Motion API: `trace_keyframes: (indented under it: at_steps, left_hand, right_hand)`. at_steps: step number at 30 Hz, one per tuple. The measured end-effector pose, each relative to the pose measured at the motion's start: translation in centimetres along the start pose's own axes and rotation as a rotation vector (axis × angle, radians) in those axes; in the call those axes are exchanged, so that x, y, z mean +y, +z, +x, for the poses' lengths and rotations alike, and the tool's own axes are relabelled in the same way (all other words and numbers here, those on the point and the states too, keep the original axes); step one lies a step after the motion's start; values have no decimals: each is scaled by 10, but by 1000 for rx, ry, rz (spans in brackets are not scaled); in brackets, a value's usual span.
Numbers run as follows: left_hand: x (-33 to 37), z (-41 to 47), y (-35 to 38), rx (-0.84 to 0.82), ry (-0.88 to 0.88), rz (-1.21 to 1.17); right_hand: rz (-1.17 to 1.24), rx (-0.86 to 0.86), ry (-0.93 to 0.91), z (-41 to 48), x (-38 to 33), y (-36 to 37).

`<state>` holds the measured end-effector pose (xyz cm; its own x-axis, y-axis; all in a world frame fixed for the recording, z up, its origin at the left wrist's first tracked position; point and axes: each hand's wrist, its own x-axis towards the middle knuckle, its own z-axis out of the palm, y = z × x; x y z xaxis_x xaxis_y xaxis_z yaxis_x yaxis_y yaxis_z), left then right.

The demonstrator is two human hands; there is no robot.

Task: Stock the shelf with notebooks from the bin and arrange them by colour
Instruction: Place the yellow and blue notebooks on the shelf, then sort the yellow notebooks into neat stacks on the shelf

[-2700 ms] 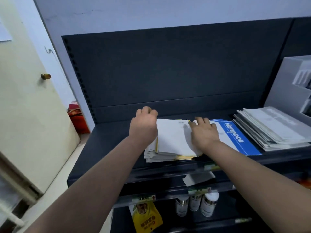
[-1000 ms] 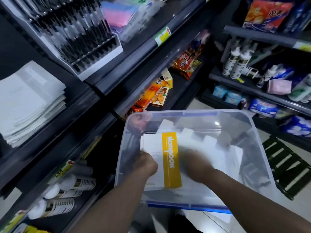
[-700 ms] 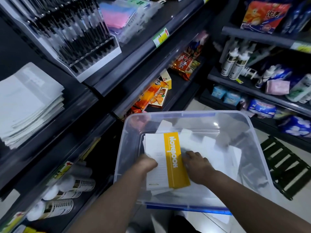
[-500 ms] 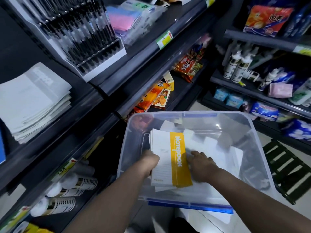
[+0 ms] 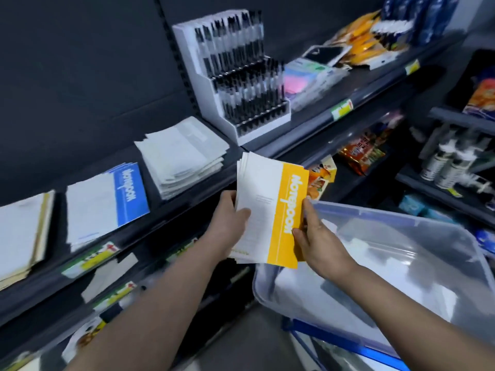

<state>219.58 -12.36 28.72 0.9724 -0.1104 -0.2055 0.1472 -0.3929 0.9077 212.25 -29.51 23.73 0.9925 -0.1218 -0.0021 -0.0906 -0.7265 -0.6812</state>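
At frame centre, our left grip [image 5: 230, 220] and right grip [image 5: 318, 239] pinch the long edges of the yellow notebook stack [image 5: 265, 199], above the clear bin [image 5: 428, 250]. It seems light and bendy. The covers may slide, so we squeeze both edges.

We see a dark grey metal shelf [image 5: 174, 210] running from lower left to upper right. At its left end lies a stack of white notebooks with yellowish edges [image 5: 21, 236], and just beside it a stack of white notebooks with a blue band [image 5: 104, 204]. Next comes a pale grey paper-covered stack [image 5: 182, 153]. Further right we find a white cardboard display of black pens [image 5: 235, 76], then clear packets of pastel pads [image 5: 308, 76].
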Motion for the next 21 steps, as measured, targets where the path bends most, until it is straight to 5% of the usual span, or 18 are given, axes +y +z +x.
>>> trace_keyframes:
  at_steps: [6, 13, 21]
  left_hand:
    - [-1, -43, -134, 213, 78, -72]
    - [-39, -90, -314, 524, 25, 84]
    - [-71, -90, -440, 557, -101, 157]
  right_hand:
    - [40, 45, -169, 13, -129, 47]
    - [47, -165, -371, 24, -297, 136]
    - [-40, -258, -353, 46, -418, 193]
